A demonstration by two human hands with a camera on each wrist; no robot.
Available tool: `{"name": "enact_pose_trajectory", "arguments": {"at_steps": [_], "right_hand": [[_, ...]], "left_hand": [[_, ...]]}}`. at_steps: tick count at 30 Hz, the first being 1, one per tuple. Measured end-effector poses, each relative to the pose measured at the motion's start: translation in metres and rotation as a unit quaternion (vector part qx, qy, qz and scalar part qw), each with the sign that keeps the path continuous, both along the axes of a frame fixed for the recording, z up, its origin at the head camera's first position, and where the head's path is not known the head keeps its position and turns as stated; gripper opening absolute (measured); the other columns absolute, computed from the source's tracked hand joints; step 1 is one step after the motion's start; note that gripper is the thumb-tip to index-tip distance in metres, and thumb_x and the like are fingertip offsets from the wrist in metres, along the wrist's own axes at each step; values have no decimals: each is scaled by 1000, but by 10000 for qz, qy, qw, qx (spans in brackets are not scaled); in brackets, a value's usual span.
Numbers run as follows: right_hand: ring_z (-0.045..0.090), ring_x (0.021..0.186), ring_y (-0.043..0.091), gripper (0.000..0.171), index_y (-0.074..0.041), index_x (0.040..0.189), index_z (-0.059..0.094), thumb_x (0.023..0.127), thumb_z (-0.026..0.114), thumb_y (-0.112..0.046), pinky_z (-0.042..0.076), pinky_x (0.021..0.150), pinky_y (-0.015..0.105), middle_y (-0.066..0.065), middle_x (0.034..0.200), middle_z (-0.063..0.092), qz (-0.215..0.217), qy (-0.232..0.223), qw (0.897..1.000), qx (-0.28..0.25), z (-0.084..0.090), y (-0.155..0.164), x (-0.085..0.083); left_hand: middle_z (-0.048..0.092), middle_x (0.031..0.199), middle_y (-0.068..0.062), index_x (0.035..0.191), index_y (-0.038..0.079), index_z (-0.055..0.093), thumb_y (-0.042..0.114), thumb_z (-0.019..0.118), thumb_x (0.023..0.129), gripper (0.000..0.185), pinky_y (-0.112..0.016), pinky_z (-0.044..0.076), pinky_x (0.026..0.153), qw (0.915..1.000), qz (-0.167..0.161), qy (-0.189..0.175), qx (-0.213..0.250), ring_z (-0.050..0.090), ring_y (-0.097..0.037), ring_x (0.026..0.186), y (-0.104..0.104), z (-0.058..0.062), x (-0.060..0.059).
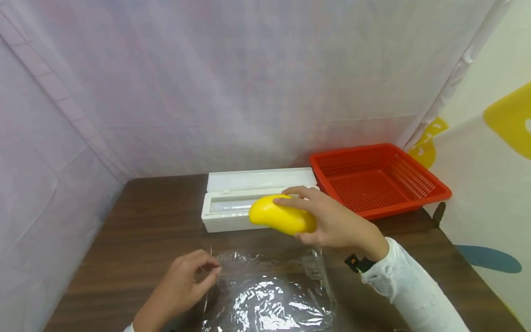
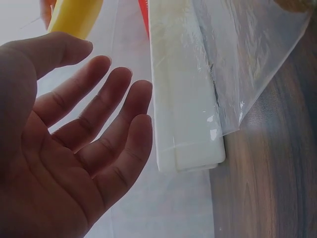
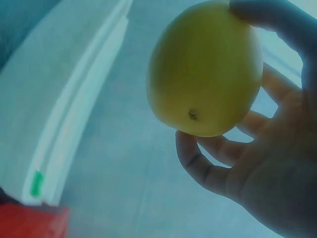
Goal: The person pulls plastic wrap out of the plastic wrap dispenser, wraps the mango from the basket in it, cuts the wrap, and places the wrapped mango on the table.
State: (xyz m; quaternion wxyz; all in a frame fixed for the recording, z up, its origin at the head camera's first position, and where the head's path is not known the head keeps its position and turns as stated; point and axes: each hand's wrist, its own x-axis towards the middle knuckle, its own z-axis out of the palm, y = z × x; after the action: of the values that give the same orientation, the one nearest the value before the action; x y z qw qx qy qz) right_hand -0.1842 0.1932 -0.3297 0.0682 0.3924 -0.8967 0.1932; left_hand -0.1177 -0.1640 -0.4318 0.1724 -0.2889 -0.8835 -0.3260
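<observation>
A smooth yellow mango [image 1: 282,215] is in my right hand [image 1: 332,219], whose thumb and fingers grip it above the table. The right wrist view shows its rounded end with a small stem dimple. My left hand [image 1: 186,281] is beside the left edge of a sheet of clear plastic wrap [image 1: 265,295]. In the left wrist view its fingers [image 2: 133,99] bend loosely, with nothing held between them and the thumb. The wrap lies crinkled and shiny on the table in front of me.
Behind the wrap stands a long white wrap dispenser box [image 1: 230,223] with its lid raised and a roll inside. A red plastic basket [image 1: 332,186] sits at the back right. The brown wooden table [image 1: 137,230] ends against hanging white cloth [image 1: 249,92].
</observation>
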Motion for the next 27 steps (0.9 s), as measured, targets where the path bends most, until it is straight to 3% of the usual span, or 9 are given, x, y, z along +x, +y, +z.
{"name": "enact_pose_trajectory", "arguments": {"at_steps": [6, 14, 27], "right_hand": [[47, 133, 22, 80, -39, 148, 48, 77, 83, -28, 44, 107, 48, -2, 154, 45, 196, 79, 9997, 144, -23, -14, 6], [49, 132, 25, 83, -37, 147, 50, 73, 85, -26, 43, 106, 51, 3, 154, 47, 540, -19, 9979, 353, -50, -31, 9], [46, 132, 24, 82, -38, 146, 51, 72, 85, -30, 40, 104, 46, 0, 153, 47, 456, -246, 9955, 797, -88, -41, 6]], "left_hand": [[66, 87, 18, 89, 21, 72, 6, 81, 79, 20, -21, 56, 64, 9997, 57, -230, -38, 59, 6, 77, 0, 0, 2], [66, 86, 17, 89, 20, 72, 5, 80, 80, 20, -21, 56, 63, 9996, 10, -272, -26, 59, 6, 76, 1, -1, 1], [66, 87, 15, 91, 16, 72, 7, 77, 84, 12, -21, 56, 63, 9983, -108, -566, -103, 59, 5, 75, 5, -2, 1]]}}
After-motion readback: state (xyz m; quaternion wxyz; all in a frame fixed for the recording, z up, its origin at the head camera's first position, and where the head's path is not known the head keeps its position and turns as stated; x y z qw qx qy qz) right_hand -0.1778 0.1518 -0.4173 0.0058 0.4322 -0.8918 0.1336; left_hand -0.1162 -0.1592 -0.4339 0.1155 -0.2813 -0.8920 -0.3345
